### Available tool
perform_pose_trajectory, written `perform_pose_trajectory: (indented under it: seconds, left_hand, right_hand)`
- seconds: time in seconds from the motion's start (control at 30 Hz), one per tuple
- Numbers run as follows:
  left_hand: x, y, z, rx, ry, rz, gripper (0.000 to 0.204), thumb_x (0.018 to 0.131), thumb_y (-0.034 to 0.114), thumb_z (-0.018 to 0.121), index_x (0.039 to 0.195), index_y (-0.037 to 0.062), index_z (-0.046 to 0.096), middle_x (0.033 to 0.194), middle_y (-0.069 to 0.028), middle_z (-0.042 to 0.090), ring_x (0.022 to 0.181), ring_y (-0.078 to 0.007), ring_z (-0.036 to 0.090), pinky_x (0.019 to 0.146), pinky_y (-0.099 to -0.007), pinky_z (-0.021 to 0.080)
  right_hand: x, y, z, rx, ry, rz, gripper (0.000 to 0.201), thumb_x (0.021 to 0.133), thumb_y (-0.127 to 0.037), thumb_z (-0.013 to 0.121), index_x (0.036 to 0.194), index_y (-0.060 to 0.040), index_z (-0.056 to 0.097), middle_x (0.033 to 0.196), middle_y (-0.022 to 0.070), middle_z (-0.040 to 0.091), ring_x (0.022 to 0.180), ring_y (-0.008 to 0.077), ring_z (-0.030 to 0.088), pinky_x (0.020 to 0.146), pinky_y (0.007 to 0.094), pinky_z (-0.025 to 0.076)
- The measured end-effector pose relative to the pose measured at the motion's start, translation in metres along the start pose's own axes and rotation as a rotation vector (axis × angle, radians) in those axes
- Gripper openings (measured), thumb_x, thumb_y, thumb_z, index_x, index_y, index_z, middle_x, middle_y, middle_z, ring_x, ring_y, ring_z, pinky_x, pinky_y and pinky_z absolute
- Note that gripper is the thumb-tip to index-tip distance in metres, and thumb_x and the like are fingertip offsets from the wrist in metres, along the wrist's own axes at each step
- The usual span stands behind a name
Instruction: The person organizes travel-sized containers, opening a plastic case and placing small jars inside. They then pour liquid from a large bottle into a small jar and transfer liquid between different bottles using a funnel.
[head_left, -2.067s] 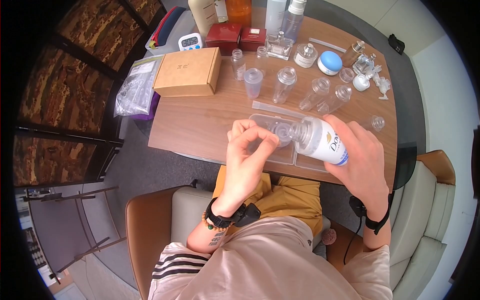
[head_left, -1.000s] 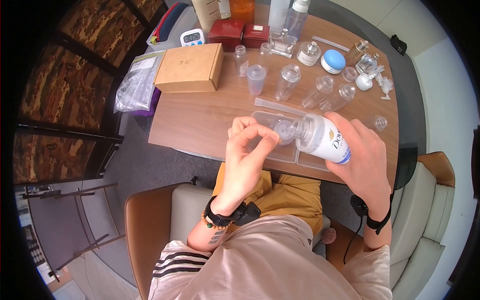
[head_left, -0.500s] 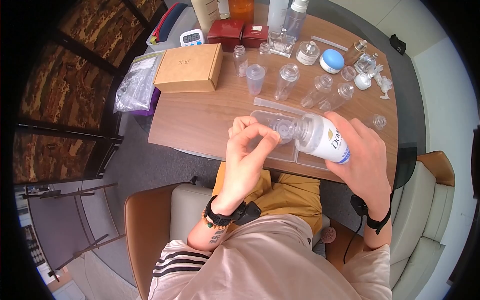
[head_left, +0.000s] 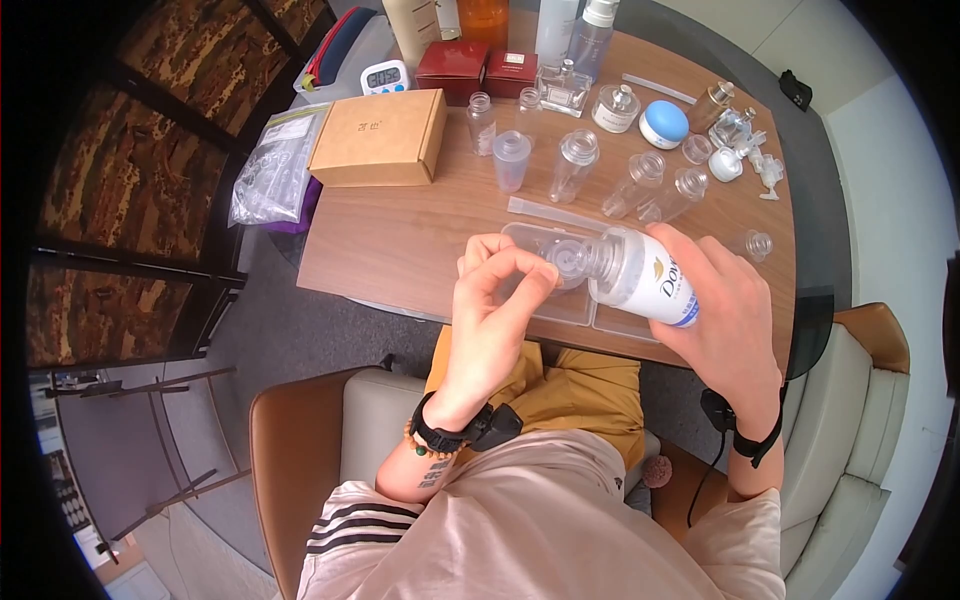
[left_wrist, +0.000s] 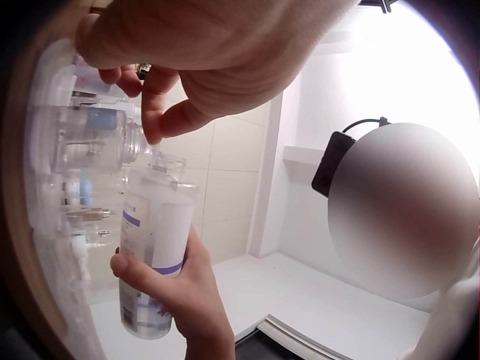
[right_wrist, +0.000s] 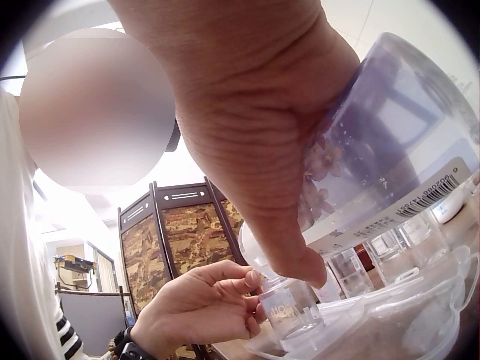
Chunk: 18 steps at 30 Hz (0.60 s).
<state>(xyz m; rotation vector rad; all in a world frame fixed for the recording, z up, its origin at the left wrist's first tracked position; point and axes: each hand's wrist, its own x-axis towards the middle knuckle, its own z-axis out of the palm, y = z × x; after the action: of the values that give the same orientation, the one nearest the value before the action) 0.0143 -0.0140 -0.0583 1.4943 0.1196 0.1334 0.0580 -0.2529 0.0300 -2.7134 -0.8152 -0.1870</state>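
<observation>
In the head view the right hand (head_left: 718, 312) grips a clear Dove bottle (head_left: 655, 282) with a white label. The bottle is tilted, its neck at the mouth of a small clear bottle (head_left: 568, 258) above a clear plastic tray (head_left: 560, 308). The left hand (head_left: 492, 325) pinches that small bottle's rim between thumb and index finger; its other fingers are bent. In the right wrist view the left hand (right_wrist: 202, 304) is beside the small bottle (right_wrist: 289, 311). The left wrist view shows the Dove bottle (left_wrist: 157, 247) in the right hand (left_wrist: 184, 296). Any liquid flow cannot be made out.
Behind the hands stand several clear bottles (head_left: 574, 168), with a clear strip (head_left: 556, 215) lying before them. A cardboard box (head_left: 378, 140) and bagged items (head_left: 275, 175) are at the left. Farther back are red boxes (head_left: 452, 72), a timer (head_left: 385, 77) and a blue-lidded jar (head_left: 664, 125).
Since the earliest frame, the head view has shifted slightly and the Dove bottle's angle has changed a little. Both hands keep their hold and have hardly moved.
</observation>
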Motion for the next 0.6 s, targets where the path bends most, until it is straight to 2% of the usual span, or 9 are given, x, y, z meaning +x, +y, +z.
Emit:
perform_pose_trajectory:
  seconds: [0.6]
  left_hand:
    - [-0.0014, 0.0016, 0.0014, -0.001, 0.006, 0.011, 0.008, 0.095, 0.014, 0.075, 0.094, 0.0067, 0.077, 0.111, -0.0046, 0.051, 0.119, -0.0218, 0.044, 0.110, -0.0370, 0.032]
  right_hand:
    - [-0.0009, -0.0006, -0.0012, -0.002, 0.007, 0.004, 0.084, 0.062, -0.008, 0.088, 0.142, -0.0197, 0.064, 0.095, 0.0094, 0.061, 0.087, 0.0344, 0.064, 0.077, 0.0448, 0.051]
